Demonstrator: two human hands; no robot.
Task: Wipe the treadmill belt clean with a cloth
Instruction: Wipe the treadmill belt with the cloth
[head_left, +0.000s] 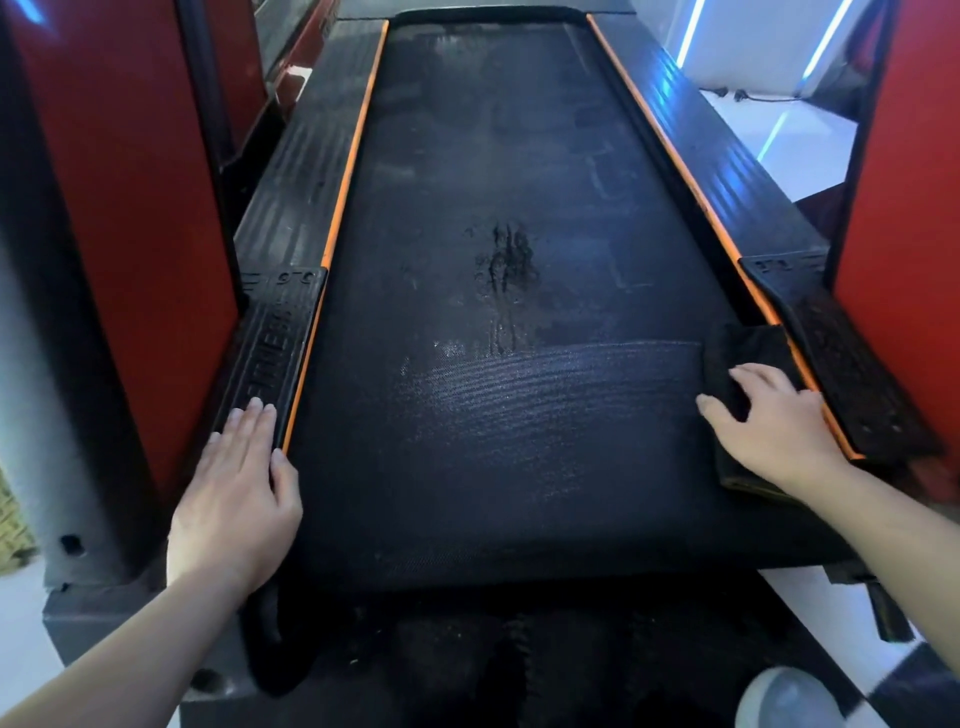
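The black treadmill belt (493, 208) runs away from me between two orange edge strips. A wet, streaked patch (506, 280) marks its middle, and a freshly wiped damp band (545, 379) crosses the near part. My right hand (769, 421) presses a dark cloth (737, 348) flat on the belt's right edge, fingers curled slightly over it. My left hand (239, 488) lies flat with straight fingers on the left side rail (270, 332), its thumb on the belt's edge.
Red upright posts stand on both sides, left (119, 234) and right (904, 182). The right side rail (852, 374) has a rough dark pad. White floor with blue light strips (779, 119) lies to the far right. A light shoe (784, 701) shows at the bottom right.
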